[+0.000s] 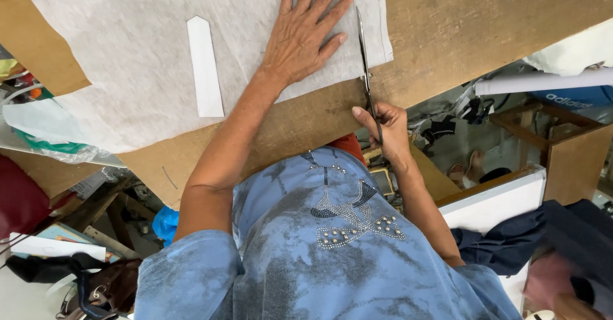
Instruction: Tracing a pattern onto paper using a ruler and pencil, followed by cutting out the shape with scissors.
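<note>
While left hand (300,36) flattens grey fabric (128,52), right hand (383,125) grips scissors (364,58)

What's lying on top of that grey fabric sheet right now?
On the grey fabric sheet lie a white pointed paper strip and the left hand, pressed flat. The right hand runs scissors along its right edge. Whatever sits under the palm is hidden.
</note>
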